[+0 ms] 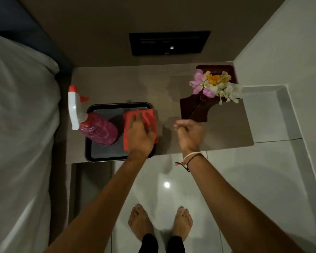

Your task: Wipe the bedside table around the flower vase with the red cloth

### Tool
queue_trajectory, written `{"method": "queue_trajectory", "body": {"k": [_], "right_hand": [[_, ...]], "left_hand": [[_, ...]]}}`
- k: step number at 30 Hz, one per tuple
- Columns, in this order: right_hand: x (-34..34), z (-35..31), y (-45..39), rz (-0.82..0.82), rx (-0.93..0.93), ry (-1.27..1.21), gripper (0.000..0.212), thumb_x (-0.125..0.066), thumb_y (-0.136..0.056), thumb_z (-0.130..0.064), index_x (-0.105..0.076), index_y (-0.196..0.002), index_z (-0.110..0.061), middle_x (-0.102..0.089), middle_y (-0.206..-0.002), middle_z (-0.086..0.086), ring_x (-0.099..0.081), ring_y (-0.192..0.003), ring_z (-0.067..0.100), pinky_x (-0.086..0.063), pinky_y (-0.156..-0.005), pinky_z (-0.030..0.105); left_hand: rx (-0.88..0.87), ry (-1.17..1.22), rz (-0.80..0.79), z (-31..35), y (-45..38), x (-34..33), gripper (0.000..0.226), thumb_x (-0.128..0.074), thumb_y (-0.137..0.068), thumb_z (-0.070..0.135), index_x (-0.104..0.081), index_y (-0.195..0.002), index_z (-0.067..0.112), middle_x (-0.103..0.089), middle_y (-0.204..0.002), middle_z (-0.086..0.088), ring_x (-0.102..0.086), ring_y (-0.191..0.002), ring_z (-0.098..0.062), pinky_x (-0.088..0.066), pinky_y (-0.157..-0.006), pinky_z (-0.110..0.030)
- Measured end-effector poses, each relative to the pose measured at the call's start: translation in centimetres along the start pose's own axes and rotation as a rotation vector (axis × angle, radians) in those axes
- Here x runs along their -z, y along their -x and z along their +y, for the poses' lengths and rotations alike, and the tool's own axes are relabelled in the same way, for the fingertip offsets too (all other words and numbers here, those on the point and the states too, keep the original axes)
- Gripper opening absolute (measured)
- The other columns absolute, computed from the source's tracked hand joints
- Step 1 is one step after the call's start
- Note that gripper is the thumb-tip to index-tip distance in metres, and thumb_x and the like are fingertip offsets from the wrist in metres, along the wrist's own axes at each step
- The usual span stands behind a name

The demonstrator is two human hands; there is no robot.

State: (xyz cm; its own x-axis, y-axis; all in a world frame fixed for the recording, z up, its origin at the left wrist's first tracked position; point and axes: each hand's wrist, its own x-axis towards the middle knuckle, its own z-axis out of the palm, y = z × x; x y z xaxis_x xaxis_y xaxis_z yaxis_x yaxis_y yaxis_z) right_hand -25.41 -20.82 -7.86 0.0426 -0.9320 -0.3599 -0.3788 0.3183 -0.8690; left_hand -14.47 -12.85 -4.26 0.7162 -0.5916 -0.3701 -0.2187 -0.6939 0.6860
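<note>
The red cloth [147, 116] lies folded on the right side of a black tray [91, 143] on the brown bedside table [128, 84]. My left hand [140, 135] rests flat on the cloth, fingers spread over it. My right hand [189, 133] hovers above the table's front right part, fingers loosely curled and blurred, holding nothing. The dark wooden flower vase [194, 109] with pink, white and yellow flowers [214, 84] stands at the table's right rear, just beyond my right hand.
A pink spray bottle [98, 131] with a white and red trigger head stands on the tray's left. The bed [20, 125] with white sheets borders the table on the left. A black wall panel [169, 42] hangs behind. White wall and ledge at right.
</note>
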Motion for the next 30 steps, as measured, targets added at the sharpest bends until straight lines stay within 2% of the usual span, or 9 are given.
{"method": "queue_trajectory", "body": {"k": [3, 7, 12, 15, 18, 22, 24, 27, 30], "right_hand": [[1.8, 0.6, -0.4, 0.237, 0.054, -0.105, 0.025, -0.053, -0.081, 0.016, -0.066, -0.101, 0.010, -0.065, -0.092, 0.012, -0.061, -0.079, 0.018, -0.048, -0.076, 0.018], [2.8, -0.9, -2.9, 0.171, -0.059, -0.274, 0.018, -0.053, -0.100, -0.015, -0.063, -0.115, -0.011, -0.062, -0.098, -0.011, -0.060, -0.090, 0.000, -0.045, -0.077, 0.009], [3.8, -1.5, -6.3, -0.032, -0.114, -0.259, 0.024, -0.052, -0.101, -0.022, -0.070, -0.085, -0.019, -0.072, -0.093, 0.002, -0.066, -0.094, 0.020, -0.049, -0.097, 0.038], [4.0, -2.3, -8.0, -0.052, -0.075, -0.264, 0.023, -0.053, -0.100, -0.021, -0.071, -0.087, -0.017, -0.073, -0.091, 0.001, -0.070, -0.097, 0.019, -0.052, -0.092, 0.035], [4.0, -4.0, -10.1, -0.080, -0.057, -0.237, 0.030, -0.051, -0.100, -0.023, -0.069, -0.075, -0.025, -0.068, -0.078, -0.008, -0.065, -0.080, 0.007, -0.050, -0.079, 0.024], [3.7, -5.1, -11.8, -0.113, -0.090, -0.233, 0.023, -0.053, -0.099, -0.022, -0.068, -0.099, -0.004, -0.069, -0.120, 0.024, -0.064, -0.114, 0.027, -0.048, -0.104, 0.045], [3.9, -5.4, -11.6, -0.130, -0.121, -0.209, 0.024, -0.054, -0.098, -0.022, -0.070, -0.094, -0.005, -0.071, -0.119, 0.018, -0.062, -0.121, 0.031, -0.050, -0.098, 0.037], [4.8, -6.2, -10.2, -0.217, -0.145, -0.160, 0.029, -0.052, -0.099, -0.023, -0.068, -0.116, -0.006, -0.069, -0.120, 0.015, -0.059, -0.125, 0.032, -0.043, -0.091, 0.029], [6.1, -7.6, -7.9, -0.293, -0.168, -0.072, 0.027, -0.056, -0.097, -0.023, -0.069, -0.118, -0.010, -0.067, -0.124, 0.013, -0.058, -0.123, 0.028, -0.043, -0.101, 0.035]], "left_hand": [[-0.028, 0.240, -0.125, 1.4, 0.3, -1.1, 0.059, -0.048, -0.093, -0.006, -0.047, -0.149, 0.011, -0.064, -0.134, -0.012, -0.066, -0.099, -0.018, -0.057, -0.095, -0.028], [0.072, 0.463, -0.304, 3.5, -0.8, -2.6, 0.062, -0.043, -0.100, -0.002, -0.033, -0.158, 0.018, -0.045, -0.159, -0.007, -0.044, -0.144, -0.015, -0.034, -0.112, -0.019], [0.037, 0.511, -0.410, 6.5, -1.5, -6.9, 0.064, -0.044, -0.099, -0.002, -0.037, -0.156, 0.026, -0.055, -0.151, -0.005, -0.049, -0.142, -0.019, -0.037, -0.122, -0.033], [0.029, 0.506, -0.415, 7.5, -2.6, -8.1, 0.068, -0.042, -0.099, -0.002, -0.031, -0.158, 0.030, -0.053, -0.153, -0.003, -0.049, -0.140, -0.017, -0.038, -0.123, -0.040], [0.036, 0.493, -0.434, 8.6, -4.5, -8.8, 0.064, -0.039, -0.104, 0.002, -0.026, -0.160, 0.029, -0.049, -0.155, -0.004, -0.049, -0.141, -0.019, -0.040, -0.122, -0.042], [0.019, 0.450, -0.435, 9.8, -6.3, -8.7, 0.064, -0.039, -0.102, -0.005, -0.030, -0.159, 0.021, -0.052, -0.152, -0.012, -0.054, -0.135, -0.026, -0.045, -0.117, -0.041], [0.035, 0.454, -0.458, 10.1, -6.5, -8.0, 0.061, -0.039, -0.102, -0.006, -0.033, -0.158, 0.018, -0.050, -0.153, -0.014, -0.052, -0.137, -0.028, -0.043, -0.119, -0.043], [0.044, 0.411, -0.491, 10.7, -5.3, -6.0, 0.059, -0.041, -0.102, -0.004, -0.036, -0.157, 0.020, -0.051, -0.152, -0.013, -0.051, -0.138, -0.027, -0.041, -0.120, -0.042], [0.014, 0.368, -0.421, 11.7, -3.1, -2.9, 0.054, -0.042, -0.103, -0.003, -0.039, -0.154, 0.013, -0.052, -0.149, -0.015, -0.054, -0.122, -0.018, -0.048, -0.101, -0.029]]}}
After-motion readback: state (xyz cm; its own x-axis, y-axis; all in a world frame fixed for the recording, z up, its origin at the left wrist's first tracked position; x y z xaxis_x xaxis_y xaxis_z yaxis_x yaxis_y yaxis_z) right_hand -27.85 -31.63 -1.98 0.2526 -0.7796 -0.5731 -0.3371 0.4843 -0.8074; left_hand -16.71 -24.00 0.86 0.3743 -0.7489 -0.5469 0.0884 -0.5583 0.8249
